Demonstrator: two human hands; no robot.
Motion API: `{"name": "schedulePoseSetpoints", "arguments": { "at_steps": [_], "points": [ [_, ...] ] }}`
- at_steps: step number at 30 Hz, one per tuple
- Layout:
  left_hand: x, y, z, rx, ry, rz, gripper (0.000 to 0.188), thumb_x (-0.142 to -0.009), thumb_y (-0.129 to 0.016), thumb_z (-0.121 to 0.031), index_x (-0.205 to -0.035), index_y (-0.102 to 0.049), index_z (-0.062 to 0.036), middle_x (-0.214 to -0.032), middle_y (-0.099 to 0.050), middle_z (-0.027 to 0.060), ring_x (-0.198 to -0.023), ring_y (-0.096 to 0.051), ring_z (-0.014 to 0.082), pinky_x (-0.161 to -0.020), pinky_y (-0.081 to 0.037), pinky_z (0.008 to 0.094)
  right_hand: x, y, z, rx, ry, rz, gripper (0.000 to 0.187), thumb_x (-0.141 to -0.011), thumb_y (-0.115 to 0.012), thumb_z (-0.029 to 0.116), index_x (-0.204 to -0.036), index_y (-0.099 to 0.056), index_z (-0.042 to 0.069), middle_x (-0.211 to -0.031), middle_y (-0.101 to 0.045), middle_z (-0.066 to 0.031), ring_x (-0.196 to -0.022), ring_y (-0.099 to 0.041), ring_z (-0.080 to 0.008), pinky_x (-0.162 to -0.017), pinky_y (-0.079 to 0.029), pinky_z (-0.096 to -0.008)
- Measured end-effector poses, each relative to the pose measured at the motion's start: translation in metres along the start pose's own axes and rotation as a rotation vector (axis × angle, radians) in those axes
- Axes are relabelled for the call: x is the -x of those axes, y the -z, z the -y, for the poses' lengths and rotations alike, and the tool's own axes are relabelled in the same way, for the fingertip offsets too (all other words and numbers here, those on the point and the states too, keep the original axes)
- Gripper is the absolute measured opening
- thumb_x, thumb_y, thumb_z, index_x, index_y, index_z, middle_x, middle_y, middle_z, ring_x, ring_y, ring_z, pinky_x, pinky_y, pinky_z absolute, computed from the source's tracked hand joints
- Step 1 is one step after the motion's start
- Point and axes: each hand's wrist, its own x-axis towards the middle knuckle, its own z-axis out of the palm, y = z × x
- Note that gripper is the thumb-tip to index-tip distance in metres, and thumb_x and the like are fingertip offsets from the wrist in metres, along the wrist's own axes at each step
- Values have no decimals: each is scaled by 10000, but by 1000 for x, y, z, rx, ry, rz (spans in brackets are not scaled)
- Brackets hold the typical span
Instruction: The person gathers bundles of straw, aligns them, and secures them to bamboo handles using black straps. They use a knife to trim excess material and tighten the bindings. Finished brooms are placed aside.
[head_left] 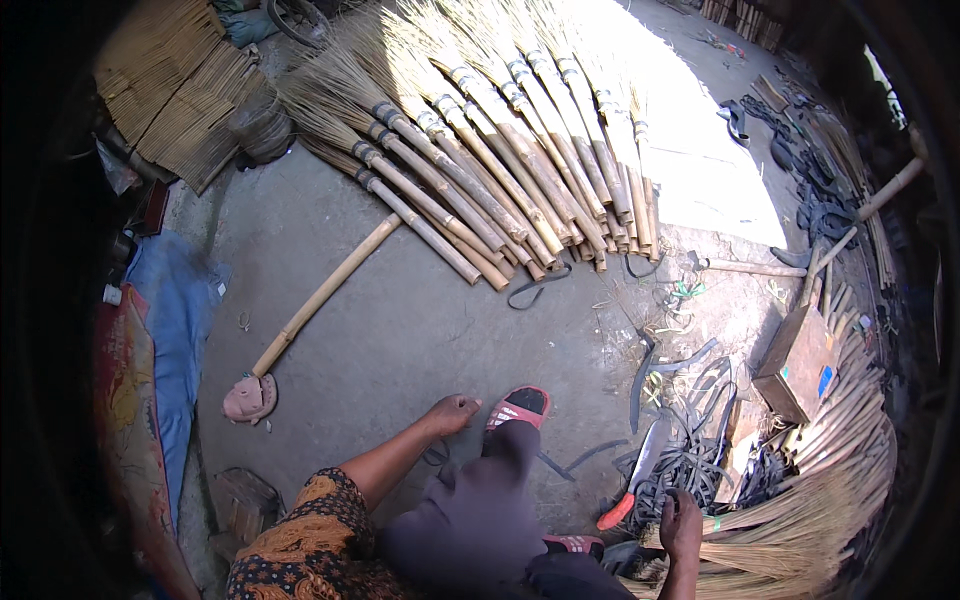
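Observation:
My left hand (452, 414) is closed in a loose fist above the grey floor, just left of my pink sandal (520, 405). Nothing sticks out of it. At the lower right, my right hand (682, 525) has its fingers curled, and their inner side is hidden from view. It hovers by a pile of black rubber strips (690, 455) and loose broom bristles (800, 535). Close to this hand lies a knife (647, 455) with a wide blade and a red handle (616, 512).
Many brooms with bamboo handles (480, 190) lie fanned out ahead. A bamboo pole with a pink base (250, 398) rests at left, near a blue cloth (185, 330). At right are a wooden box (795, 365), a hammer (745, 267) and more black strips (820, 180).

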Motion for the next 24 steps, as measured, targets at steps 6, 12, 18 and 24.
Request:
{"name": "schedulePoseSetpoints", "arguments": {
  "at_steps": [6,12,18,24],
  "points": [
    [40,7,-79,-35,-127,1,596,-1016,-613,-505,-1291,-648,22,-1075,-691,101,-898,-671,184,-730,-525,331,96,53,-1,50,-210,-15,271,-965,-675,170,-1155,-685,-23,-1083,-701,-256,-951,-684,-429,-849,-547,-490],
    [88,-7,-222,-199,-433,93,607,-1046,-596,-490,-1403,-570,0,-1282,-695,145,-1103,-703,246,-908,-547,364,217,76,9,26,-431,-197,345,-991,-660,261,-1203,-706,-7,-1140,-705,-248,-1088,-670,-425,-957,-525,-484],
    [135,-53,-339,-454,-622,253,561,-1025,-657,-497,-1358,-624,-46,-1223,-720,93,-965,-704,155,-841,-557,309,313,37,2,-201,-613,-818,362,-1039,-623,295,-1195,-702,-22,-1206,-689,-225,-1145,-665,-373,-982,-532,-433],
    [120,-109,-367,-721,-650,344,614,-1027,-652,-501,-1403,-581,-21,-1212,-716,108,-991,-692,165,-813,-550,307,394,-64,-37,-781,-1117,-959,497,-1052,-563,413,-1216,-697,-37,-1080,-750,-232,-1016,-727,-360,-891,-544,-429]
  ]
}}
